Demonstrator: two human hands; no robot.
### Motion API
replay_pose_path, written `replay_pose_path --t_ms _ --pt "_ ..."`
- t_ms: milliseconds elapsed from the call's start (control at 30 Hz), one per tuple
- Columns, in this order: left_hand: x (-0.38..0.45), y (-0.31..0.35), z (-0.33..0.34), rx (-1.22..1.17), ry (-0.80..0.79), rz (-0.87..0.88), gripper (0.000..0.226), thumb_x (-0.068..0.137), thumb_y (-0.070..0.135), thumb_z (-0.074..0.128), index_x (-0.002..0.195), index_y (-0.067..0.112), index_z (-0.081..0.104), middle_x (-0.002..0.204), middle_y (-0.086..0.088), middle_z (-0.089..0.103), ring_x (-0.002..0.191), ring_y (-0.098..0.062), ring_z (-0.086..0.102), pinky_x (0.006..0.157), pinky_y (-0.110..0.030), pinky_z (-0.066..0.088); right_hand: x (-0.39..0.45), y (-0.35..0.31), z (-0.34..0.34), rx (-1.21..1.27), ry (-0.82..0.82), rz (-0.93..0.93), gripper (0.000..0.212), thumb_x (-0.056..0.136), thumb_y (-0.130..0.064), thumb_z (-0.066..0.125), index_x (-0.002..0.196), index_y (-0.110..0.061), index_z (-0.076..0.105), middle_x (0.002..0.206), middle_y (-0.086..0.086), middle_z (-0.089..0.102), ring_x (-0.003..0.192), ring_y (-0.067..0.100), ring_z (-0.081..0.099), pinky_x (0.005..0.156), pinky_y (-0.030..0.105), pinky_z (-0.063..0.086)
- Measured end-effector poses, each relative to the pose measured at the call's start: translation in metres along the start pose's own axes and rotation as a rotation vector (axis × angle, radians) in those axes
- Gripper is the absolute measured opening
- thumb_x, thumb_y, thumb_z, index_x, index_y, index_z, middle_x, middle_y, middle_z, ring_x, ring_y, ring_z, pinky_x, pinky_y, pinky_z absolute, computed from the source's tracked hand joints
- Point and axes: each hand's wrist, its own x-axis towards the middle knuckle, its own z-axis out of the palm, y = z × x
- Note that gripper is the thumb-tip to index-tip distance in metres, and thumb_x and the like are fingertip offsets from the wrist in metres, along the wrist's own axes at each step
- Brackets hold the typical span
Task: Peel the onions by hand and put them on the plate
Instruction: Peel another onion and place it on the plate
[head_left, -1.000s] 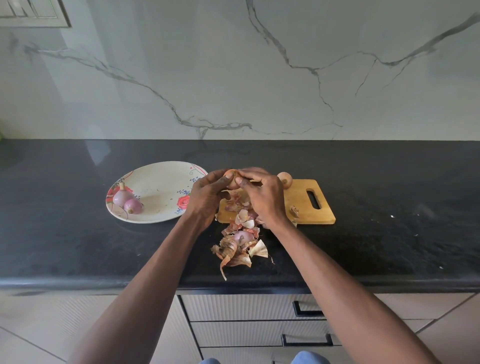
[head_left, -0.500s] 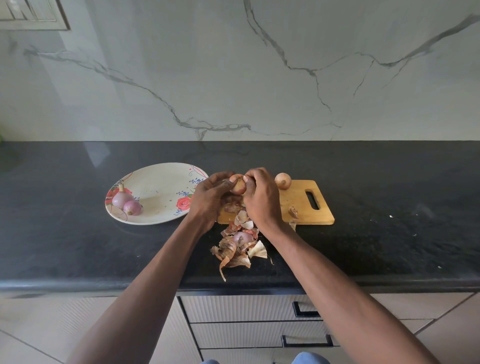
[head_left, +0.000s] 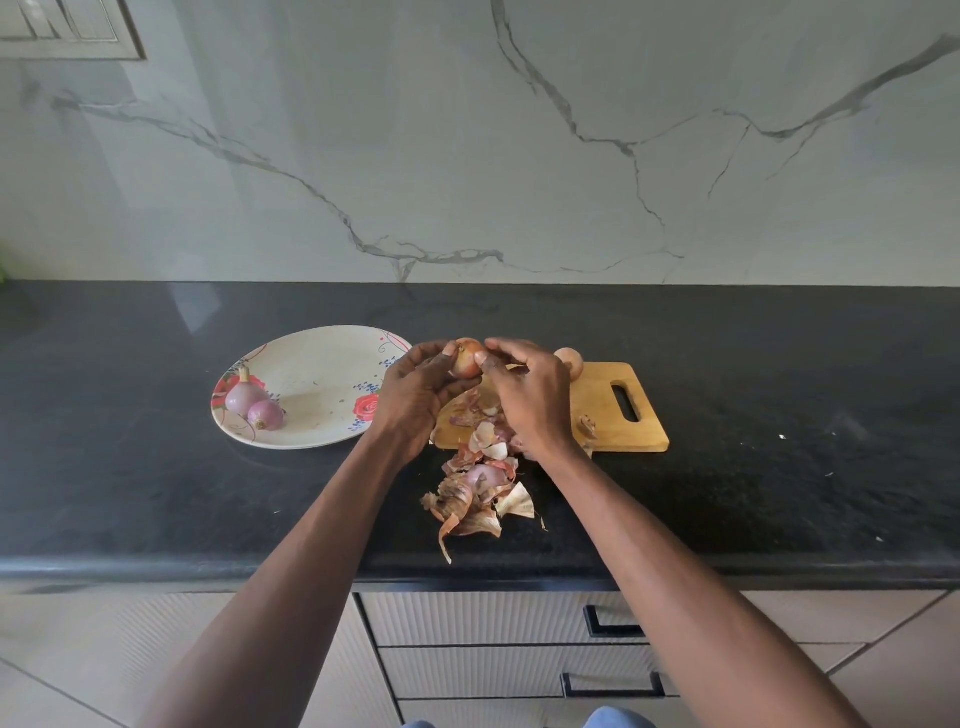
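Observation:
Above the left end of the wooden cutting board (head_left: 605, 415), my left hand (head_left: 415, 392) holds a brown-skinned onion (head_left: 466, 357) from the left. My right hand (head_left: 532, 395) pinches the onion's right side with thumb and fingertips. A second unpeeled onion (head_left: 569, 359) sits at the board's far edge, partly behind my right hand. Two peeled purple onions (head_left: 254, 405) lie at the left rim of the floral plate (head_left: 322, 379), which stands left of the board.
Loose onion skins (head_left: 480, 496) are piled on the black counter (head_left: 779, 467) between my forearms, near its front edge, and more lie on the board. Drawers with black handles (head_left: 613, 623) sit below. A marble wall rises behind.
The onion shows more between my hands now, and my right fingers have shifted from over its top to its right side. Both hands stay above the board's left end.

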Motion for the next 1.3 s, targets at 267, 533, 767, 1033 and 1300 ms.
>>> replay_pose_path --t_ms 267,533,767,1033,1300 --pt "0.001 -0.003 -0.003 0.097 0.019 0.057 0.017 0.088 0.004 0.068 0.104 0.001 0.063 0.099 -0.021 0.073 0.082 -0.030 0.072 0.086 -0.043 0.061 0.000 0.004 0.001 0.050 -0.040 0.092 0.017 0.081 -0.009 0.079 0.098 -0.008 0.077 0.096 0.001 0.074 0.091 0.010 0.068 0.085 0.031 0.056" --pt "0.001 -0.006 -0.002 0.195 0.027 0.074 0.020 0.090 0.011 0.070 0.107 0.001 0.065 0.099 -0.020 0.075 0.085 -0.030 0.074 0.075 -0.037 0.063 0.002 0.004 -0.001 0.164 -0.007 0.224 0.004 0.087 -0.009 0.074 0.088 -0.012 0.077 0.083 -0.006 0.073 0.082 0.005 0.068 0.080 0.028 0.056" --pt "0.000 -0.010 -0.004 0.315 0.094 0.204 0.023 0.097 0.019 0.066 0.105 -0.002 0.072 0.094 -0.022 0.075 0.086 -0.033 0.074 0.079 -0.041 0.062 0.001 0.004 0.002 0.150 -0.199 0.216 0.036 0.079 -0.024 0.082 0.113 -0.018 0.072 0.109 -0.004 0.072 0.104 0.008 0.065 0.090 0.028 0.054" --pt "-0.002 -0.012 -0.003 0.547 0.164 0.306 0.021 0.098 0.026 0.067 0.100 0.009 0.079 0.088 -0.011 0.078 0.085 -0.031 0.076 0.083 -0.055 0.060 -0.003 0.000 0.005 0.075 -0.215 0.162 0.051 0.076 -0.022 0.086 0.122 -0.015 0.066 0.116 -0.001 0.071 0.106 0.010 0.065 0.089 0.023 0.055" --pt "-0.005 -0.010 -0.001 0.708 0.250 0.452 0.017 0.097 0.025 0.069 0.082 0.022 0.076 0.067 -0.005 0.074 0.064 -0.026 0.073 0.067 -0.046 0.061 -0.001 0.000 0.001 0.199 -0.246 0.203 0.043 0.074 -0.012 0.084 0.114 -0.013 0.069 0.106 0.001 0.072 0.098 0.011 0.068 0.087 0.027 0.056"
